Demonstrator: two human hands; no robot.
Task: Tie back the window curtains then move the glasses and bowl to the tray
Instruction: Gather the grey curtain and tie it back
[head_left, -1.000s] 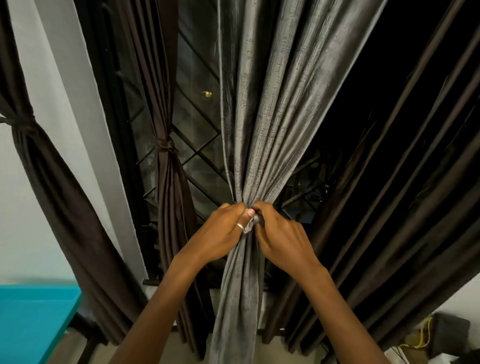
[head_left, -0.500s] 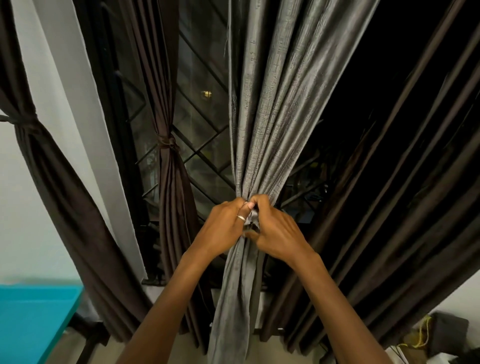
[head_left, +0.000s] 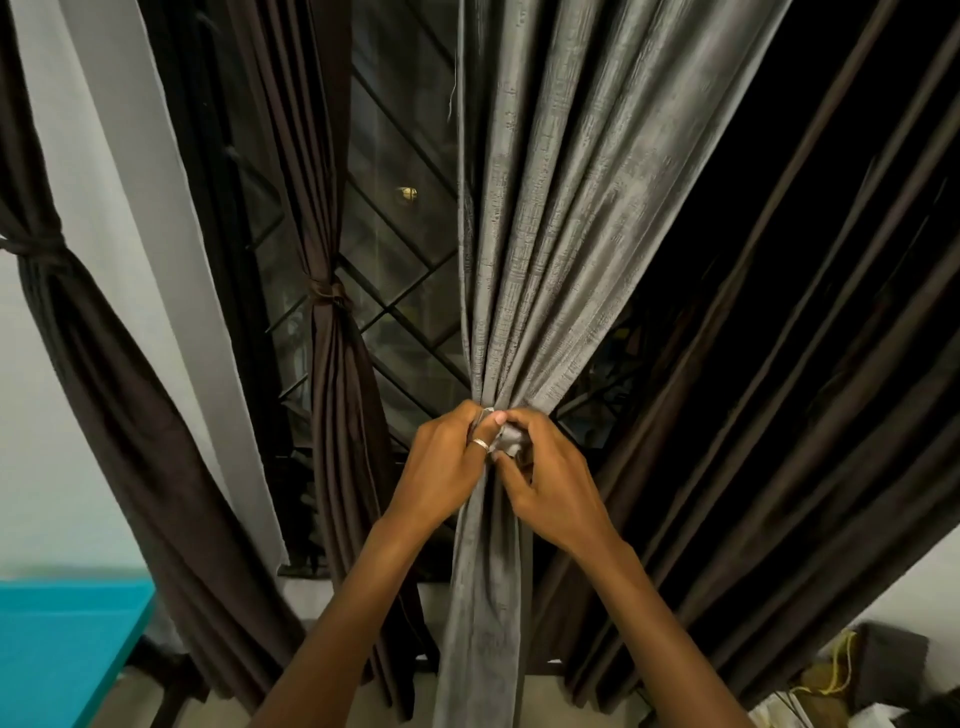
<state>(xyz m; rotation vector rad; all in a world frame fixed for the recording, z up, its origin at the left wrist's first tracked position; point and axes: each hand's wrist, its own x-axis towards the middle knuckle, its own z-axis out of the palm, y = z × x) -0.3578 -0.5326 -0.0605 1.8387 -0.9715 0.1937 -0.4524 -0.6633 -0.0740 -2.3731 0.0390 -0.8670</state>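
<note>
A grey textured curtain (head_left: 550, 218) hangs in the middle of the window, gathered into a narrow bunch at waist height. My left hand (head_left: 441, 465), with a ring on one finger, grips the bunch from the left. My right hand (head_left: 550, 483) pinches a small grey tie strip (head_left: 509, 431) at the same spot, fingertips touching the left hand's. A dark brown curtain (head_left: 332, 364) to the left is bound with a tie. Another brown curtain (head_left: 93, 364) at far left is also bound. No glasses, bowl or tray are in view.
A loose dark brown curtain (head_left: 779, 415) spreads across the right. The window's metal grille (head_left: 405, 291) shows behind the curtains. A turquoise table corner (head_left: 62, 649) sits at lower left. Boxes and a yellow cord (head_left: 841, 675) lie at lower right.
Both hands have shifted slightly left and up with the gathered grey curtain. The right hand's fingers have worked around the tie strip at the bunch.
</note>
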